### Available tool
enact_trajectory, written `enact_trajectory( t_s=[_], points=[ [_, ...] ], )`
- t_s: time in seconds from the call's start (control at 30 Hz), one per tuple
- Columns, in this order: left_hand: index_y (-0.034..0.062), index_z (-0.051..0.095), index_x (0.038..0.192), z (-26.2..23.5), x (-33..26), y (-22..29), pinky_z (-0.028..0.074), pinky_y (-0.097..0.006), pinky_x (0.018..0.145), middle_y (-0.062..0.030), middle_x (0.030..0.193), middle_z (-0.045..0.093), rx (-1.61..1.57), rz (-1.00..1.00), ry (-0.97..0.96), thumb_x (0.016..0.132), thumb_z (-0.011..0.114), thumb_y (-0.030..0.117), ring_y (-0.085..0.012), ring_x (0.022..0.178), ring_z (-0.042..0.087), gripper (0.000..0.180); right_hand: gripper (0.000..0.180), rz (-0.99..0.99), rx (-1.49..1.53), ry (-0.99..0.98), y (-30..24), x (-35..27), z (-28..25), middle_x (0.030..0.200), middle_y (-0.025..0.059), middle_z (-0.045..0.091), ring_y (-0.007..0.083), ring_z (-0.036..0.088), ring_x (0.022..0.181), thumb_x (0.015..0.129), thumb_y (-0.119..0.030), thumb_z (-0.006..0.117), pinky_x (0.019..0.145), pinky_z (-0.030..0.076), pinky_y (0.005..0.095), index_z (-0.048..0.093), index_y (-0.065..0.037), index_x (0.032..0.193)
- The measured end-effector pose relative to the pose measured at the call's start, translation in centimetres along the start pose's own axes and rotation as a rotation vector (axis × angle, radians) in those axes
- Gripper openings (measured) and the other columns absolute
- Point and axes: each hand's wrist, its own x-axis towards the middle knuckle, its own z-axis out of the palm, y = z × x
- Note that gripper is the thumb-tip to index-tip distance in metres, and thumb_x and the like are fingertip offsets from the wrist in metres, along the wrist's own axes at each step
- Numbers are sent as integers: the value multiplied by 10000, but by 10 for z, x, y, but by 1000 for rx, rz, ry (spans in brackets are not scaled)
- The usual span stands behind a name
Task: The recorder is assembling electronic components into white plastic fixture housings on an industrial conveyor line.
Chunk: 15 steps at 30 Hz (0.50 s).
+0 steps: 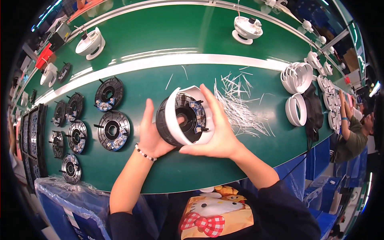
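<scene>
Above the green table, my left hand [155, 138] supports a black round plastic base [162, 122] from the left, thumb raised away from it. A fingertip shows through the base's central hole. Around this base sits a white ring-shaped housing [172, 116], tilted. My right hand [224, 138] grips the white ring's right side, thumb low and fingers along its upper edge. Inside the ring, a curved blue circuit board [197, 116] lies on the black base's right part. The underside of the base is hidden.
Several similar black bases [113, 131] with blue boards lie to the left. Thin white strips [240, 108] are heaped on the right, near white rings [296, 110] and a black bag [313, 114]. White rounded assemblies [90, 44] stand on the far belt. Another person [352, 132] works far right.
</scene>
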Motion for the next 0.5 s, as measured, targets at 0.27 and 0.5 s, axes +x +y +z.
enact_trajectory(
  t_s=[0.27, 0.5],
  points=[
    [41, 461, 1156, 17, 14, 1, 406, -402, 891, -138, 1134, 506, -5, 75, 106, 866, 305, 430, -262, 1021, 502, 510, 1140, -48, -94, 48, -17, 15, -11, 1228, 223, 328, 335, 330, 1159, 440, -360, 820, 969, 258, 410, 184, 30, 1302],
    [50, 436, 1191, 9, 6, -21, 363, -379, 935, -114, 1155, 497, 111, 184, 264, 854, 266, 434, -245, 1053, 483, 538, 1010, -236, -226, 93, -22, -4, 4, 1298, 243, 235, 423, 277, 1144, 469, -331, 772, 933, 266, 490, 254, -14, 1276]
  ],
)
